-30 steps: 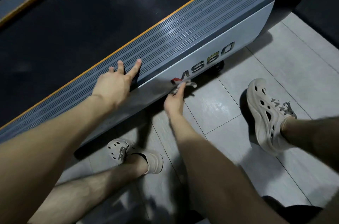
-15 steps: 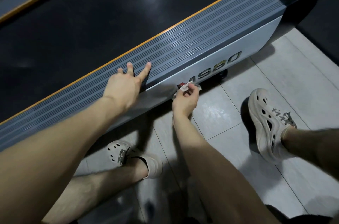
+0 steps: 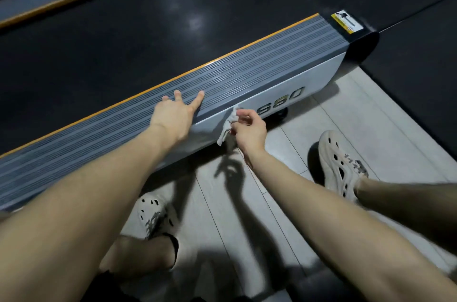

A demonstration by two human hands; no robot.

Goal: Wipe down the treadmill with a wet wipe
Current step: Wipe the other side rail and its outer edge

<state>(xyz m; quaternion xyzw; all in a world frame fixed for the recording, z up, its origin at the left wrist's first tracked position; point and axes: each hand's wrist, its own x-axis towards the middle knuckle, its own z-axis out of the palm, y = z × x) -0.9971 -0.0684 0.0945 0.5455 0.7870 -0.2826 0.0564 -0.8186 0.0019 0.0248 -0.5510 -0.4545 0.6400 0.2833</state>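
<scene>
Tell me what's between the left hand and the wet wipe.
Head view: only a bare strip of the treadmill's grey side panel separates left hand from wet wipe.

Side rail (image 3: pixel 247 76) grey-striped, orange-edged; belt (image 3: pixel 123 37) blk; wipe (image 3: pixel 228 124) wht; clogs (image 3: pixel 338 163) beige.

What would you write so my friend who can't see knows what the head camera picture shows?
A person's right hand pinches a crumpled wet wipe at the pale side panel of a treadmill. The left hand rests flat, fingers spread, on its ribbed grey rail. Feet in pale clogs stand on a tiled floor.
</scene>
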